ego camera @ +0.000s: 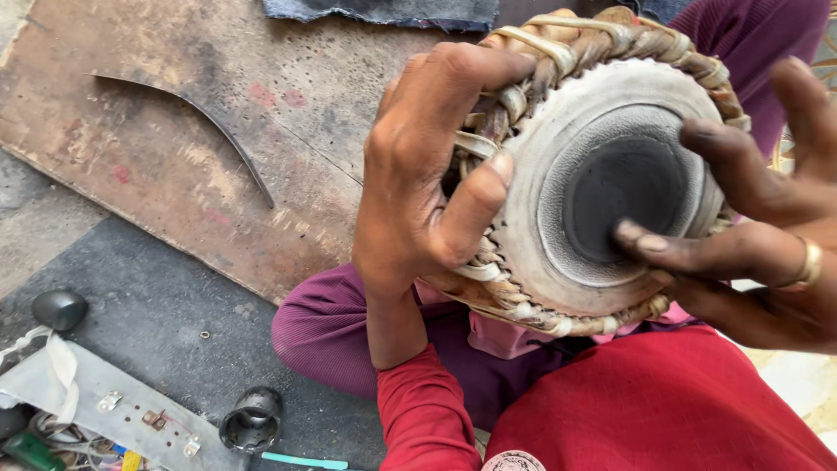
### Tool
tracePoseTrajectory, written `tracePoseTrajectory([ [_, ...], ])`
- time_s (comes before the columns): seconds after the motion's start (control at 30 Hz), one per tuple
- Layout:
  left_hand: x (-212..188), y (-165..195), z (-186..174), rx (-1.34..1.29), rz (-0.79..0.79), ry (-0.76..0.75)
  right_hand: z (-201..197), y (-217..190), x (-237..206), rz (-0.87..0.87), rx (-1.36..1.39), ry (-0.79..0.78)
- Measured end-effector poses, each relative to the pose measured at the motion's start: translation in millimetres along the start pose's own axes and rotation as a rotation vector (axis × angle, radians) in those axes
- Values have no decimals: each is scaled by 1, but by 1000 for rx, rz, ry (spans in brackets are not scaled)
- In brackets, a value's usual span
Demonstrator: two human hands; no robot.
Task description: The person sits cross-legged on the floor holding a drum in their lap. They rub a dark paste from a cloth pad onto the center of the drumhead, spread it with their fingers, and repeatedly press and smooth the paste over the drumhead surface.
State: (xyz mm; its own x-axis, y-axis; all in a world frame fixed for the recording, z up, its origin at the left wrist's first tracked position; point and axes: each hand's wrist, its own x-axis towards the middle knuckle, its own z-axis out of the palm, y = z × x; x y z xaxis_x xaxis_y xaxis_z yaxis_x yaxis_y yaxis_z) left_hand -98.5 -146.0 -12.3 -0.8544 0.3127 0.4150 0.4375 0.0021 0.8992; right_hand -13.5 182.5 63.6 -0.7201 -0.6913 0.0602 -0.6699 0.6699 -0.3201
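On your lap: a small hand drum (pixel 602 174) rests tilted, its pale skin head with the dark round centre patch turned up toward you.
Left hand: your left hand (pixel 427 166) wraps the drum's left rim, fingers (pixel 471 65) curled closed over the woven lacing, thumb pressed flat on the edge of the skin.
Right hand: your right hand (pixel 767 235) reaches in from the right, fingers spread and not gripping; two fingertips touch the dark patch, and a ring shows on one finger.
Lacing: the braided hoop and pale straps (pixel 558 52) run unbroken round the part of the rim that shows; the far underside is hidden.
Progress: judged from this, the head is already mounted and laced, with the dark patch laid on; what seems left is checking or finishing the surface, and no tool is in either hand.
Floor at left: a worn wooden board (pixel 200 148), a curved metal strip (pixel 218 131), a dark rounded stone (pixel 59 309), a short metal cylinder (pixel 252 420), all well apart from the drum.
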Motion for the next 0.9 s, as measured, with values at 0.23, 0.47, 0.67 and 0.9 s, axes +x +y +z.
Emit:
tracePoseTrajectory([
  [0.23,1,0,0,22,-42,8,8,-45,87,305,394,111],
  [0.47,5,-3,-3,32,39,-7,-20,-54,88,69,-228,42],
  [0.67,5,1,-1,10,-10,-10,4,-61,30,492,-11,219],
  [0.9,-5,16,-1,129,-55,13,53,-61,32,218,-65,677],
])
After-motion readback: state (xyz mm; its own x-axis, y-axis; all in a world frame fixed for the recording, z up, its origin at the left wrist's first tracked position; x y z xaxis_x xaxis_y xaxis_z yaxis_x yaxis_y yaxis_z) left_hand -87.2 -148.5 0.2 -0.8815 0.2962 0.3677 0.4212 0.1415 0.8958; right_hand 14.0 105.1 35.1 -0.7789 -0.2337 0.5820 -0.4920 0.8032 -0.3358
